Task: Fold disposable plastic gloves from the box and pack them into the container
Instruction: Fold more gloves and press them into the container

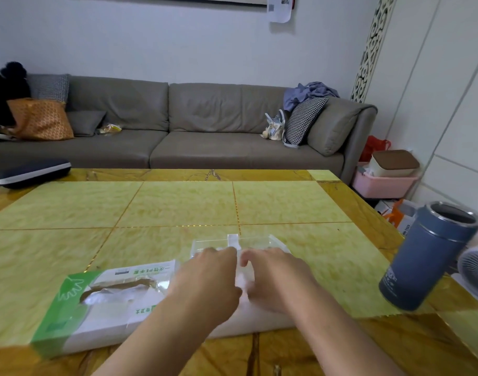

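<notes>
- Here, at the green-tiled table [178,204], your left hand [205,278] and right hand [275,278] meet side by side over a thin, pale plastic glove [241,283], which shows in the gap between them.
- Both hands have their fingers curled down onto the glove; the motion blur leaves it unclear how firmly either one pinches it.
- The glove lies on the table just in front of the clear container [259,240], whose near wall sits right at your fingertips.
- The green-and-white glove box [102,302] lies flat to the left of your left hand, its torn opening facing up with plastic showing inside.
- A blue-grey flask [427,256] stands near the table's right edge, well apart from your hands.
- A grey sofa [178,126] runs along the wall behind.
</notes>
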Tool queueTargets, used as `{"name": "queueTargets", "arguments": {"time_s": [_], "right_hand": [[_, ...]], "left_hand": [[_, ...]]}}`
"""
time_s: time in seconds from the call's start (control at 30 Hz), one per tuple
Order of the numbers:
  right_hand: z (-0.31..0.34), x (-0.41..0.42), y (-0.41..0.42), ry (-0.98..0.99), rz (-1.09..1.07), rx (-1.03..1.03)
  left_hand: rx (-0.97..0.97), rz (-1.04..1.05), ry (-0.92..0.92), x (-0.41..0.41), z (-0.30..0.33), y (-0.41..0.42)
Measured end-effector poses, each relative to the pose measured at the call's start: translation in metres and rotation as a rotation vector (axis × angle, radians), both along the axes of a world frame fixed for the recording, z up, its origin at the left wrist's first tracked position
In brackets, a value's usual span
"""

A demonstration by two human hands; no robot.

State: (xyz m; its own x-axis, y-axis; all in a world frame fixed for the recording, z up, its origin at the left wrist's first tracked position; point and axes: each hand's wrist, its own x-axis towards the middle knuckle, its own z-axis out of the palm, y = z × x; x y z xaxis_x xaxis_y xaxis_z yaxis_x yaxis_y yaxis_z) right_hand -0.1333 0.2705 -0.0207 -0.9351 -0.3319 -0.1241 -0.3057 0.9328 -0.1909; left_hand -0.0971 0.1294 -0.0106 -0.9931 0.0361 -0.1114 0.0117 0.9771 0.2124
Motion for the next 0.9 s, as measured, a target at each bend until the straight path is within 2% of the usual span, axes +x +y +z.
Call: {"name": "queueTargets", "arguments": {"time_s": [0.07,0.13,0.3,0.57,0.77,0.9], "right_hand": [[-0.001,-0.002,-0.004,-0.054,-0.022,0.005],[-0.003,-0.005,-0.008,-0.085,-0.041,0.024],[-0.002,-0.004,-0.007,-0.151,-0.088,0.079],[-0.004,-0.017,-0.012,-0.343,-0.135,0.156],[0.0,-0.03,-0.013,-0.464,-0.11,0.217],[-0.001,-0.031,-0.013,-0.464,-0.084,0.233]], "left_hand": [[-0.158,-0.022,0.088,0.005,0.006,0.007],[-0.225,-0.018,0.049,0.004,0.01,0.015],[-0.103,0.021,-0.191,-0.009,0.007,0.018],[-0.163,0.047,-0.443,-0.024,0.001,0.022],[-0.105,-0.033,-0.397,-0.034,-0.002,0.0],[-0.194,-0.074,-0.411,-0.037,0.003,-0.002]]}}
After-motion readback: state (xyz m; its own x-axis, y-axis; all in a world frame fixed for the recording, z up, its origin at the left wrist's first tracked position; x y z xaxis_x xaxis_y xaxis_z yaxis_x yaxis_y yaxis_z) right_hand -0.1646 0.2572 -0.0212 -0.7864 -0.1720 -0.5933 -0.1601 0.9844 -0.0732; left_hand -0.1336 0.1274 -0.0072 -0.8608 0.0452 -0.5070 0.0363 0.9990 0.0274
